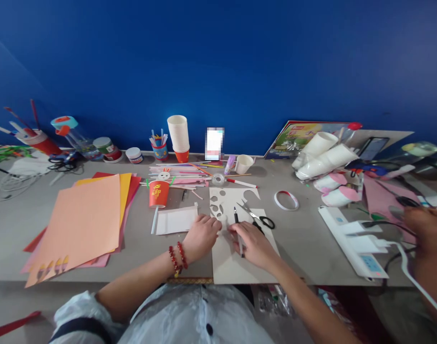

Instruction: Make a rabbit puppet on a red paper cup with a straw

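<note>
My right hand (254,243) is closed around a black and grey pen (236,216), its top pointing away from me, over white card sheets (239,270). Left of it, my left hand (204,234), with red bead bracelets at the wrist, rests with curled fingers at the card's left edge. Whatever its fingertips pinch is hidden. Round holes are cut in the upper card (233,196). Black-handled scissors (256,217) lie partly open just beyond my right hand. A white paper rectangle (177,220) lies by my left hand, near a red paper cup (158,193).
Coloured paper sheets (85,205) are stacked at left. Straws (175,171), a marker (242,183), clear tape (218,179) and stacked white cups (178,134) stand or lie behind. At right are a tape roll (286,200), a power strip (350,243) and another person's hand (426,224).
</note>
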The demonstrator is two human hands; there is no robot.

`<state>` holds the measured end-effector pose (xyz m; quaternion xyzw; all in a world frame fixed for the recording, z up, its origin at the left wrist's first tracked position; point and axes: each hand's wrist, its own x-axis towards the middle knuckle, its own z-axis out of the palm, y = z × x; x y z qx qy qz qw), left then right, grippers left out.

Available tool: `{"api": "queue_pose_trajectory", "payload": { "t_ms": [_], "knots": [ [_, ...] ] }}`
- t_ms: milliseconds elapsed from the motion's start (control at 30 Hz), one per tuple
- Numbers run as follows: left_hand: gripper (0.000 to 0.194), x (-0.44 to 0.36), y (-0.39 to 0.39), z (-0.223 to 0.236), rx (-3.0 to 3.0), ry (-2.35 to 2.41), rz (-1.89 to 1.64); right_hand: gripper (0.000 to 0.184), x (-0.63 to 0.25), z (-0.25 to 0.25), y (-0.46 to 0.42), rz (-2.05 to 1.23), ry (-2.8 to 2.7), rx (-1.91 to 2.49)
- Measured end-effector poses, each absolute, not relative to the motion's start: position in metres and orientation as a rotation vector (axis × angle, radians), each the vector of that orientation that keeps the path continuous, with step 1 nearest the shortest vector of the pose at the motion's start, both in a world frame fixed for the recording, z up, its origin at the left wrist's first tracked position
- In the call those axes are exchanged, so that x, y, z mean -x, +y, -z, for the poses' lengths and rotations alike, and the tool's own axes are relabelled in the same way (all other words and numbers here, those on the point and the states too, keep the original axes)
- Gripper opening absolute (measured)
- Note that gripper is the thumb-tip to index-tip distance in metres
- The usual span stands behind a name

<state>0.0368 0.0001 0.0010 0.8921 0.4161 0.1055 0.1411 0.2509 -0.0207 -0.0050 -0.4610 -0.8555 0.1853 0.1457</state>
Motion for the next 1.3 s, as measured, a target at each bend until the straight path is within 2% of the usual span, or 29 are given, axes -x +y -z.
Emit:
{"api": "queue_pose_trajectory", "payload": {
  "t_ms": [133,233,433,600,833,900,1033,1167,1300],
  "knots": [
    [0.014,-0.019,0.001,-0.007,-2.543,1.16,-0.462,0.047,-0.247,0.004,-0.02,-0.51,-2.486,1.327],
    [0.01,0.018,0.011,-0.013,-2.421,1.368,-0.587,0.047,-0.244,0.003,-0.021,-0.49,-2.501,1.329],
    [0.007,0.072,0.027,-0.013,-2.284,1.608,-0.365,0.046,-0.242,0.002,-0.022,-0.45,-2.528,1.318],
    [0.011,0.064,0.023,-0.008,-2.319,1.61,-0.251,0.044,-0.244,0.002,-0.021,-0.459,-2.537,1.303],
    [0.021,0.064,0.011,-0.007,-2.438,1.66,-0.276,0.047,-0.241,0.002,-0.024,-0.505,-2.471,1.323],
    [0.026,0.067,0.007,-0.006,-2.482,1.627,-0.337,0.048,-0.241,0.002,-0.025,-0.558,-2.436,1.328],
    [0.048,0.074,0.003,0.001,-2.552,1.494,-0.389,0.042,-0.247,0.002,-0.023,-0.783,-2.31,1.351],
    [0.044,0.073,0.003,0.005,-2.536,1.468,-0.415,0.029,-0.26,-0.003,-0.016,-1.086,-2.145,1.338],
    [0.051,0.054,-0.001,0.005,-2.52,1.396,-0.406,0.021,-0.255,-0.018,-0.005,-1.235,-1.925,1.219]
  ]
}}
